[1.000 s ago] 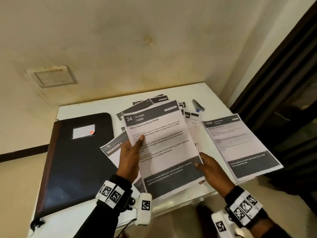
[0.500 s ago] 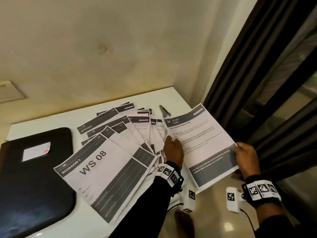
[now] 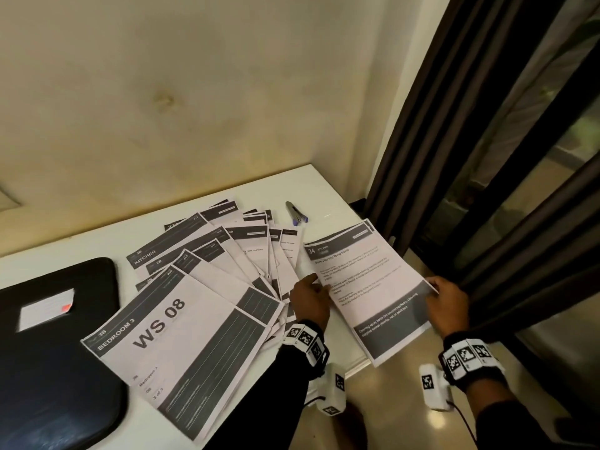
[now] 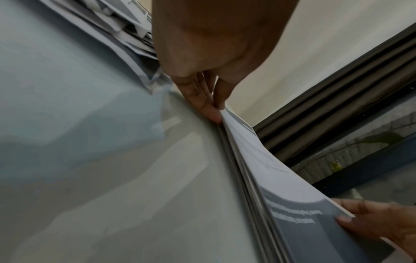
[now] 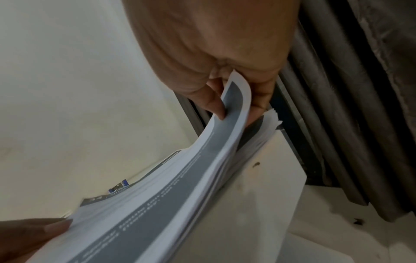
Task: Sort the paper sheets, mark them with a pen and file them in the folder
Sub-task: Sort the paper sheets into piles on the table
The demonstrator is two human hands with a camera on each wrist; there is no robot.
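Compared with half a second ago, the white printed sheet headed "34 KITCHEN" (image 3: 367,287) has been brought lower and now lies nearly flat on a small stack at the right end of the white table (image 3: 328,203), its lower part overhanging the table's front edge; a second ago it was held upright over the middle of the table. The left hand (image 3: 308,303) is laid at the sheet's left edge, with straight fingers (image 4: 202,105) pressed together against the paper's edge. The right hand (image 3: 449,306) is kept at the sheet's right edge, where the margin is pinched between thumb and curled fingers (image 5: 213,103) and is curled upward. The fan of white sheets with dark headers (image 3: 207,287) is spread just left of the left hand, with the "BEDROOM 3 / WS 08" sheet on top. The black folder (image 3: 48,368) lies further left, and the grey and blue pen (image 3: 296,213) lies beyond the fan, near the held sheet's top.
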